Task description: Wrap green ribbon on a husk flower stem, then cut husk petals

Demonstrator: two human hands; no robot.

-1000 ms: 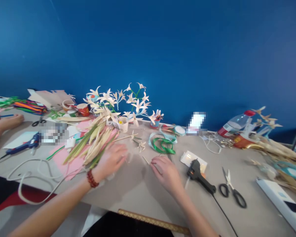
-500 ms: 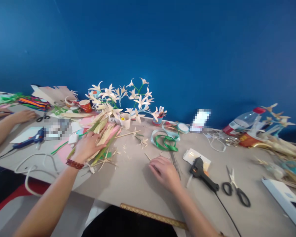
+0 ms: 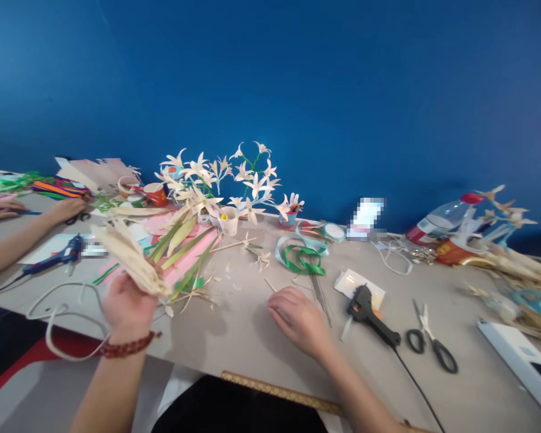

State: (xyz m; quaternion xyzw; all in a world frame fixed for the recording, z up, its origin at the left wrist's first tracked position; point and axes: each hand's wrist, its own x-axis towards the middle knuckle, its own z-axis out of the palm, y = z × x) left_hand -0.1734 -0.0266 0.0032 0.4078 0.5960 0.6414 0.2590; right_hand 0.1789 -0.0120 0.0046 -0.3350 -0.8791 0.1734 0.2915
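Note:
My left hand (image 3: 130,305) is raised over the left part of the table, its fingers closed around a bundle of pale dried corn husks (image 3: 128,255). More husk strips, green and yellowish (image 3: 180,237), lie beside it on pink paper (image 3: 199,246). On the table at centre rests my right hand (image 3: 300,319) with curled fingers. A thin pale stick (image 3: 270,284) pokes out from its fingertips; the rest of it is hidden beneath the hand. Small husk scraps (image 3: 193,293) are scattered between my hands.
White husk flowers (image 3: 255,186) stand along the wall. Green ribbon (image 3: 293,258), thin wires (image 3: 320,294), a black glue gun (image 3: 372,316) and scissors (image 3: 430,340) lie rightward. A bottle (image 3: 444,219) leans at back right. Another person's hands (image 3: 65,210) are at far left, near a blue glue gun (image 3: 56,255).
My left hand moved left to the husk pile, took hold of a bundle of corn husks and lifted it, turning palm up. My right hand stayed nearly in place.

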